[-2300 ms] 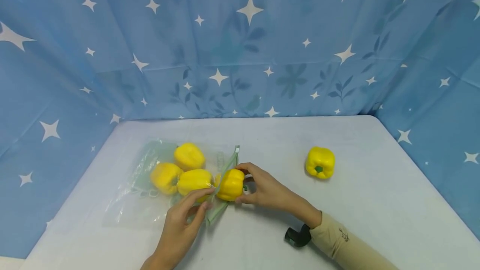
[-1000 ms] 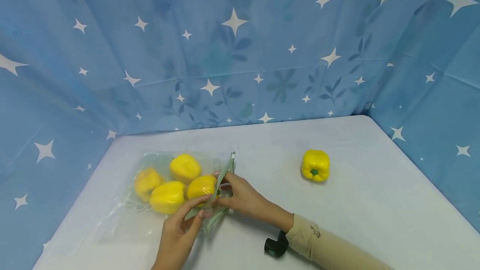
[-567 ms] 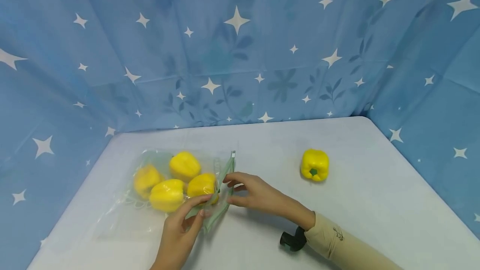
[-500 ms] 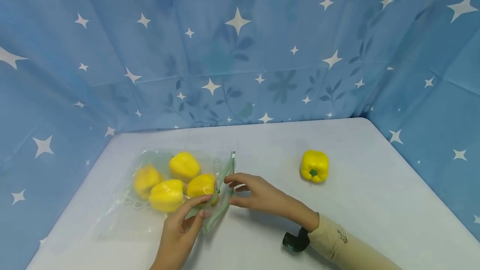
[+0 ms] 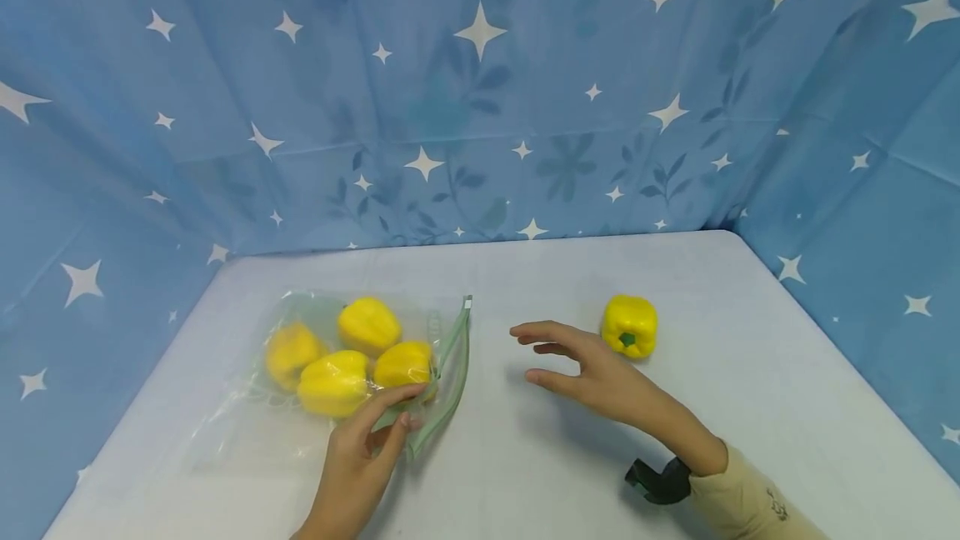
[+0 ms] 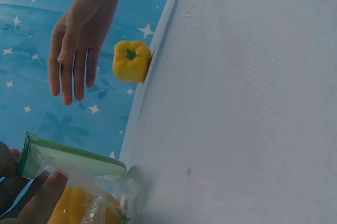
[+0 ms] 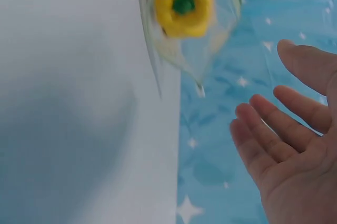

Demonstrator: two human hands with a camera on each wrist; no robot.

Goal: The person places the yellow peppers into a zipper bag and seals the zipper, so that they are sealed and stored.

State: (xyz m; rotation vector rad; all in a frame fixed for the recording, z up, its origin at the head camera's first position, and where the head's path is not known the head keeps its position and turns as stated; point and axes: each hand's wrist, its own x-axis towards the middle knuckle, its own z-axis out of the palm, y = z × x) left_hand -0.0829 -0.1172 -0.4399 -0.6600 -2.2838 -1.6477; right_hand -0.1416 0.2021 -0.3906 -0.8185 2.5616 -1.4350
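Note:
A clear zip bag (image 5: 247,440) with a green zip edge lies on its side on the white table, its mouth facing right and gaping. Several yellow bell peppers (image 5: 333,383) are inside. My left hand (image 5: 352,457) pinches the near lip of the mouth between thumb and fingers. My right hand (image 5: 600,373) hovers right of the bag with fingers spread and holds nothing. Behind its knuckles sits one loose yellow bell pepper (image 5: 628,327), stem facing me. In the right wrist view, a bell pepper (image 7: 163,8) shows its green stem through the bag's mouth.
A blue curtain (image 5: 480,148) with white stars encloses the back and sides of the white table (image 5: 540,273). A black curved device (image 5: 660,482) is at my right wrist, beside the beige sleeve (image 5: 750,494).
My right hand pushed a bell pepper into the bag, let go of it, came out and moved right toward the loose one. My left hand has kept its pinch on the bag.

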